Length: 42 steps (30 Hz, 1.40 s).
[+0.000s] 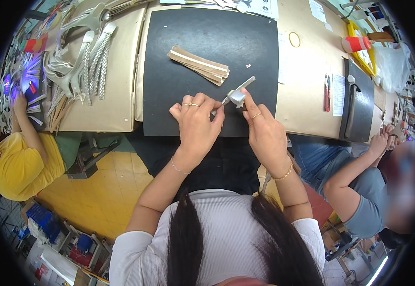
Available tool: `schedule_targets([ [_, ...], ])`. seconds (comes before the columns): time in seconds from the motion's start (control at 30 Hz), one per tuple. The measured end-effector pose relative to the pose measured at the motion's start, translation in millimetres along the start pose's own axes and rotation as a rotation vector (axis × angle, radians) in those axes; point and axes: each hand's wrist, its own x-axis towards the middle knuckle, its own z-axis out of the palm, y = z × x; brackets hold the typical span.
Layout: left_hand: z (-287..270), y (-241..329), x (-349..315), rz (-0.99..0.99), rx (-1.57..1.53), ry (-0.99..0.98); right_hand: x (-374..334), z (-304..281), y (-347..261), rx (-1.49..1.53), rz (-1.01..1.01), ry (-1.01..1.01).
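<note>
Over the near part of a black mat (pixel 207 43), my two hands meet around a narrow pale grey strap (pixel 246 84). My left hand (pixel 196 120) pinches its lower end between thumb and fingers. A whitish folded piece (pixel 237 97) sits on the strap's middle, and the fingertips of my right hand (pixel 266 131) grip there, index finger along its side. What lies under the right fingers is partly hidden. Farther off on the mat rests a fanned stack of tan strips (pixel 199 65) with pale edges.
Braided silver straps (pixel 98 64) and grey shoe-upper pieces (pixel 67 71) lie at left. On the right are red-handled snips (pixel 327 93), a rubber band (pixel 294 39), a red-and-white spool (pixel 356 44), a hammer (pixel 351 102) and a yellow tray (pixel 361 47). Co-workers sit on both sides.
</note>
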Motion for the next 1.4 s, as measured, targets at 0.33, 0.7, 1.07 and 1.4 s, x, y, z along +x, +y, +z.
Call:
schedule_targets([
  [0.33,-2,3,3,0.008,0.015,-0.026,-3,-2,-5,-0.046,-0.03,0.027],
  [0.7,-8,-4,-9,-0.022,-0.001,-0.005,-4,11,-2,0.036,-0.033,-0.005],
  [1.07,-7,-3,-7,-0.022,0.01,-0.021,-6,-2,-12,0.058,-0.055,-0.02],
  [1.4,-10,-7,-11,-0.007,0.043,-0.029,-11,11,-10,0.032,-0.049,-0.044],
])
